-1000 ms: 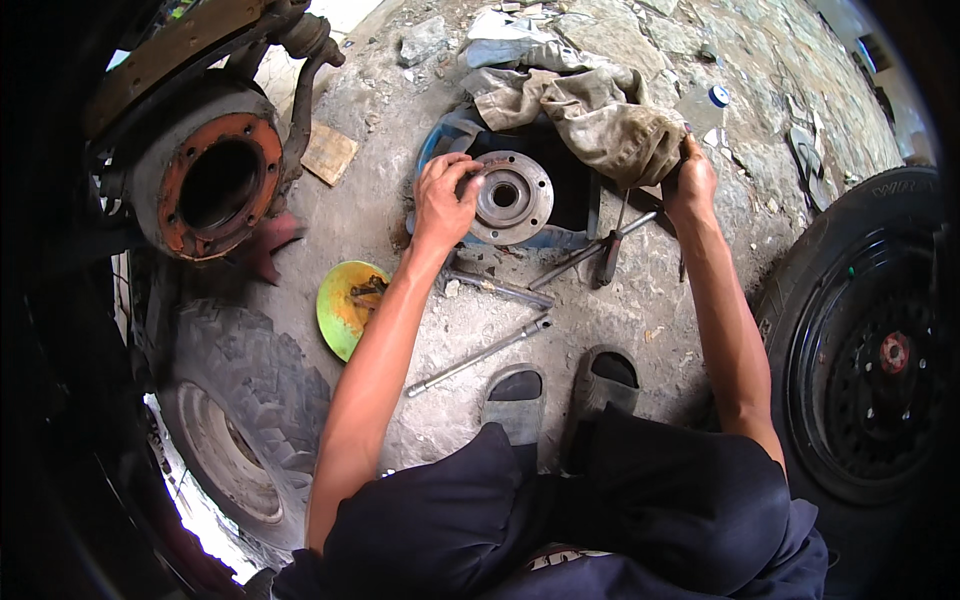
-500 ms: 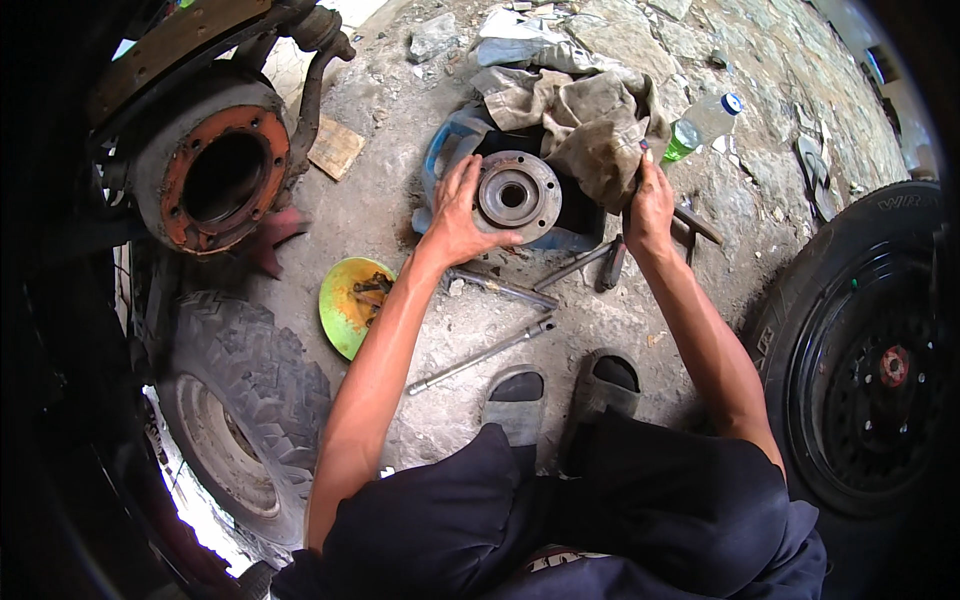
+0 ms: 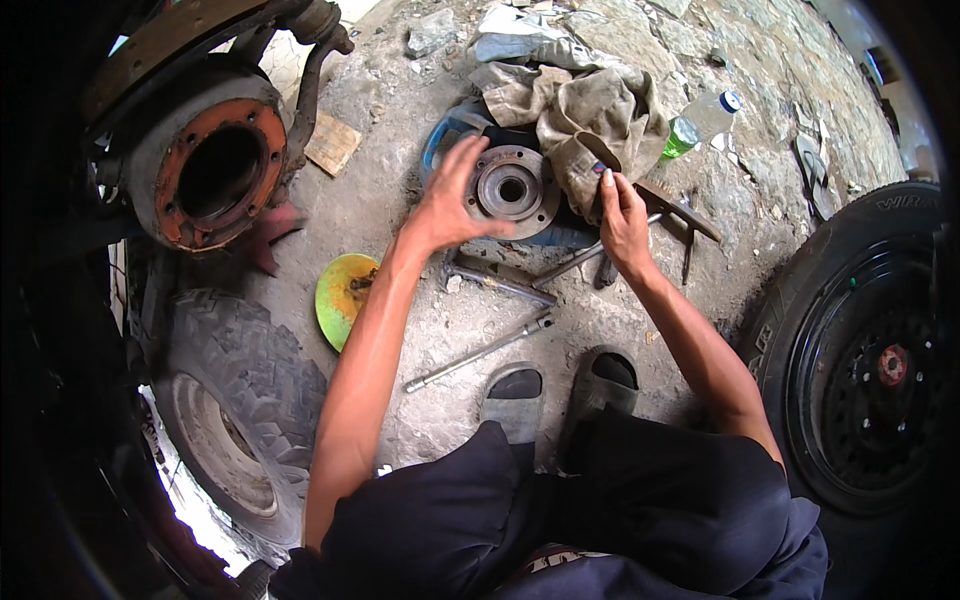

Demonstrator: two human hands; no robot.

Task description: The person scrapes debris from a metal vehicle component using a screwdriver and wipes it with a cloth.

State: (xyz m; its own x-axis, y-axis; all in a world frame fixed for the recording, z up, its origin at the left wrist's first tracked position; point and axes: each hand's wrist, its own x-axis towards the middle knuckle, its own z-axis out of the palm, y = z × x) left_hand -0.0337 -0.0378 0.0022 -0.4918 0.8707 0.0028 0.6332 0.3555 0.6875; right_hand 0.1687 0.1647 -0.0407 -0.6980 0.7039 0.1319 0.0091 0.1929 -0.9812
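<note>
A round metal flange [image 3: 497,208] with bolt holes and a hollow raised centre rests over a blue plastic container [image 3: 436,150]. At its left edge is my left hand [image 3: 445,208], slightly blurred, with the fingers and thumb spread around the rim. Whether the fingertips touch the metal I cannot tell. My right hand [image 3: 624,225] pinches the edge of a crumpled beige cloth [image 3: 600,108] between thumb and fingers. The cloth is heaped beside and behind the flange and covers part of the container.
A green plate [image 3: 338,305] with rusty small parts lies left, near a metal bar [image 3: 480,352] and other tools. A bottle [image 3: 712,115] stands behind right. Large wheels [image 3: 800,330] flank me; an axle housing [image 3: 150,195] with an orange flange is upper left.
My right hand has moved left and toward me, drawing the cloth's edge closer to the flange. My left hand has loosened from the flange, its fingers spreading.
</note>
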